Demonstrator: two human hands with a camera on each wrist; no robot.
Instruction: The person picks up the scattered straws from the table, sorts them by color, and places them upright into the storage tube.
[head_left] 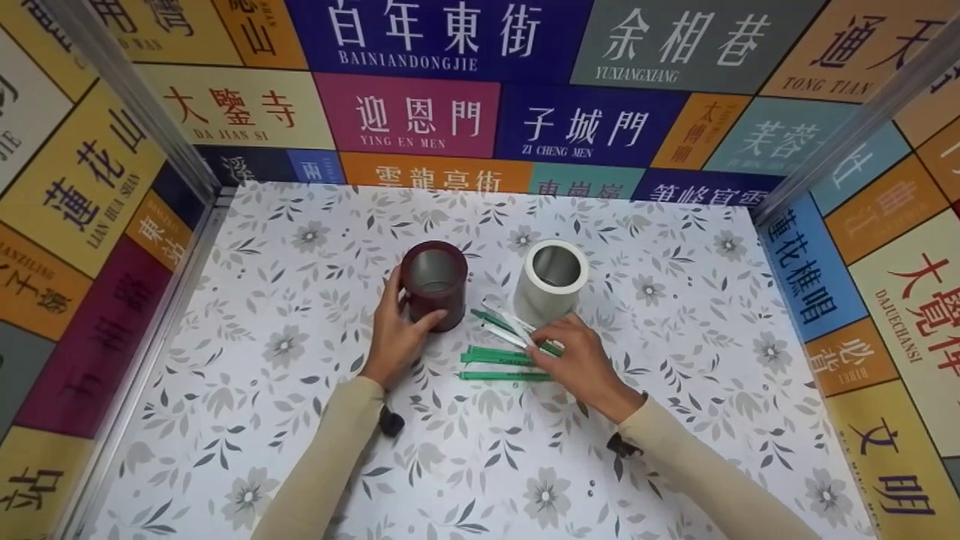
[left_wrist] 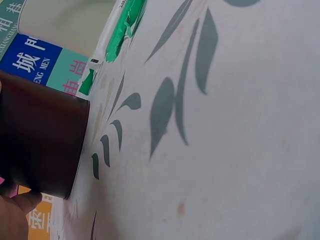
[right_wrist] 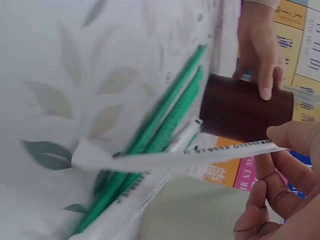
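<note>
My left hand (head_left: pixel 397 337) holds a dark red cylindrical cup (head_left: pixel 452 300) upright, thumb on its near side and fingers round its left side. In the right wrist view, my right hand (right_wrist: pixel 287 185) pinches one end of a slim white paper-wrapped stick (right_wrist: pixel 200 155) with black print. Its other end reaches out over several slim green packets (right_wrist: pixel 176 112) and more white ones. From the head view, the right hand (head_left: pixel 577 356) is just in front of a white cup (head_left: pixel 540 301), over the right ends of the pile. Both cups stand with their openings up.
A pale floral cloth (head_left: pixel 300 450) covers the table. Panels printed with Chinese place names form a wall (head_left: pixel 405 120) at the back and both sides. Two green packets (head_left: pixel 495 376) lie at the near edge of the pile, between the hands.
</note>
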